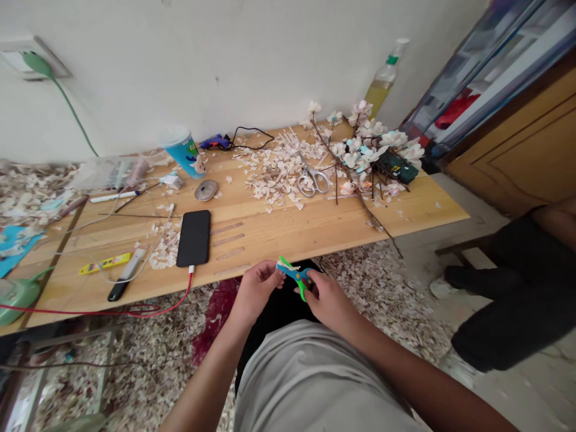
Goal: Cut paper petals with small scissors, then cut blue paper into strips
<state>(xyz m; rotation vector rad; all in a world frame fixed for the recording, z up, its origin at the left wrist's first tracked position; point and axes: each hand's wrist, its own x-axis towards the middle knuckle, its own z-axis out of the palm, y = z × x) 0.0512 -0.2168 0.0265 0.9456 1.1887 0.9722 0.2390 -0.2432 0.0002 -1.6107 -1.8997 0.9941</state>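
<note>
Over my lap, just off the table's front edge, my right hand (320,292) grips the handles of small blue and green scissors (297,276). The blades point left and are parted. My left hand (261,285) is closed at the blade tips, pinching a small pale piece (284,264) that lies between the blades. How far the piece reaches under my fingers is hidden. A black phone (194,238) lies on the wooden table (288,231) to the left, plugged into a red cable.
White scissors (314,182) and pale scraps (274,174) lie behind, beside flowering branches (360,150). A blue cup (183,155), yellow cutter (105,263) and black-handled knife (126,276) are left. A seated person's legs (517,294) are at the right.
</note>
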